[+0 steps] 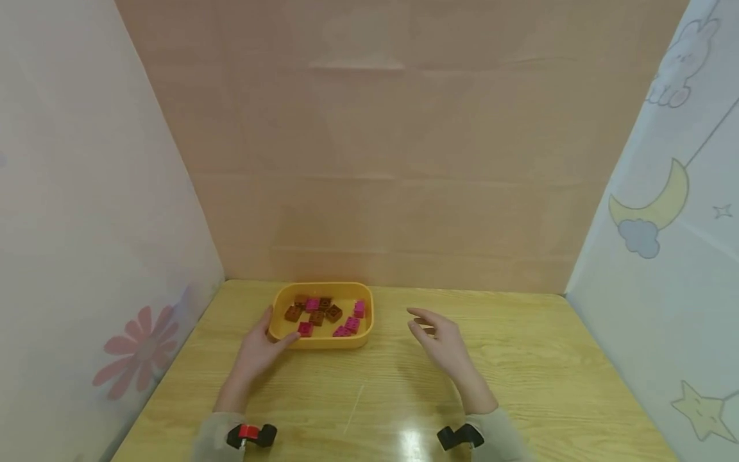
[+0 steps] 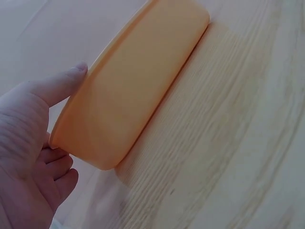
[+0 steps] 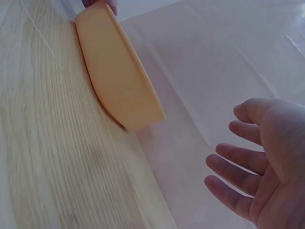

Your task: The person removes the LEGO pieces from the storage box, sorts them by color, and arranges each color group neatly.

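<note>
A yellow-orange plastic tray [image 1: 340, 343] with rounded corners stands on the table in the head view. Inside lie several brown toy bricks [image 1: 333, 313] and several pink toy bricks [image 1: 305, 329], loosely scattered. My left hand [image 1: 258, 351] grips the tray's near left corner. In the left wrist view its thumb [image 2: 66, 85] lies on the rim while the other fingers curl below it, outside the wall. To the right of the tray, apart from it, my right hand [image 1: 446, 346] hovers with bent, spread fingers and holds nothing. Only the tray's outer wall [image 3: 112, 71] shows in the right wrist view.
The wooden table [image 1: 537, 366] ends at a brown papered back wall [image 1: 381, 212]. White side panels with a pink flower [image 1: 141, 350] and a yellow moon [image 1: 664, 199] rise left and right. Dark wrist mounts [image 1: 460, 437] sit on both sleeves.
</note>
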`<state>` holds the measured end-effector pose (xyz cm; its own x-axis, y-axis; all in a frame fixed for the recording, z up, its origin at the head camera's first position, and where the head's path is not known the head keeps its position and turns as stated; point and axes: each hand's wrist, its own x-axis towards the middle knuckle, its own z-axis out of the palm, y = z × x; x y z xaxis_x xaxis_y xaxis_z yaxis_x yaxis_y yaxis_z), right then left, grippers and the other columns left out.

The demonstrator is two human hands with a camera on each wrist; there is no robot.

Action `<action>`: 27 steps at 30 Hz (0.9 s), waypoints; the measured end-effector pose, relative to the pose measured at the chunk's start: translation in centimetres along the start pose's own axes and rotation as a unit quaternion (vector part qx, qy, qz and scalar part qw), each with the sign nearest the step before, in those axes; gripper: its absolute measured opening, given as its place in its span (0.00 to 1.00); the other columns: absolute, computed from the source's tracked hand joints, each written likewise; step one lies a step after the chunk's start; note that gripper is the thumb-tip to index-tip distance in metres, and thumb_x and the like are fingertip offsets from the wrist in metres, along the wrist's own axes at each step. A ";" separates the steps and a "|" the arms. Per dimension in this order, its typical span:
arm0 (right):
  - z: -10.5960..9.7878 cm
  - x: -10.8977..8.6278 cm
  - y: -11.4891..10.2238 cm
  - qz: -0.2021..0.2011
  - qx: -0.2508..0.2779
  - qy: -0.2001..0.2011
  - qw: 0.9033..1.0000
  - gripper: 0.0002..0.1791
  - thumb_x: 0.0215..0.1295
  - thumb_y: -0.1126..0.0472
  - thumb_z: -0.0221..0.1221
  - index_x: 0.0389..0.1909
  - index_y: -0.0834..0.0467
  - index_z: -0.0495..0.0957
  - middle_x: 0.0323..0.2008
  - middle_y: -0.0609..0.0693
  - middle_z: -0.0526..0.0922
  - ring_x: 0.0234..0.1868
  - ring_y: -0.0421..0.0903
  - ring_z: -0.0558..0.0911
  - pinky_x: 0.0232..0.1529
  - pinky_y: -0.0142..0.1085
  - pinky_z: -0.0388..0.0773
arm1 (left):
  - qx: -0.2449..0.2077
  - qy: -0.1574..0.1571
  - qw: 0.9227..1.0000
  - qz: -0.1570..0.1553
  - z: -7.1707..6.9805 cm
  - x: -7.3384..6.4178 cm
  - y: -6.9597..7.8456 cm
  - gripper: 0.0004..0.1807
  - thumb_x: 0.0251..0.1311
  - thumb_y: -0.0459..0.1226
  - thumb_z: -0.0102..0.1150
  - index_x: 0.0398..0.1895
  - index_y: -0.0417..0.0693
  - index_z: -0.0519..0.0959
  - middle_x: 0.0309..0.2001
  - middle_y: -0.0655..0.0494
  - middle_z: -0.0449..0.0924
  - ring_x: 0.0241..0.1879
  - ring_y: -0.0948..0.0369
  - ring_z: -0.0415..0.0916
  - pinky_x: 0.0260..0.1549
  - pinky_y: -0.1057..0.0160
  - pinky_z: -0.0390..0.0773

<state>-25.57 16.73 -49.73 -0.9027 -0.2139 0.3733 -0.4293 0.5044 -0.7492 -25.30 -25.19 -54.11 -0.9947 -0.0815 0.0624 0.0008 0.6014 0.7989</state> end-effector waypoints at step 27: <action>13.1 8.4 -3.8 0.004 -0.065 -0.150 0.986 0.28 0.66 0.69 0.69 0.68 0.63 0.80 0.63 0.59 0.85 0.30 0.47 0.83 0.27 0.34 0.77 | -0.050 -0.018 0.998 0.020 1.1 0.0 0.1 0.65 0.62 0.54 0.78 0.86 0.33 0.46 0.84 0.35 0.47 0.82 0.40 0.49 0.79 0.43 0.55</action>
<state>-31.90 2.00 -50.90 -0.8823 -0.4376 0.1731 -0.4318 0.6066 -0.6675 -25.38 -24.25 -54.71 -0.9968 -0.0291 0.0751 0.0489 0.5212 0.8520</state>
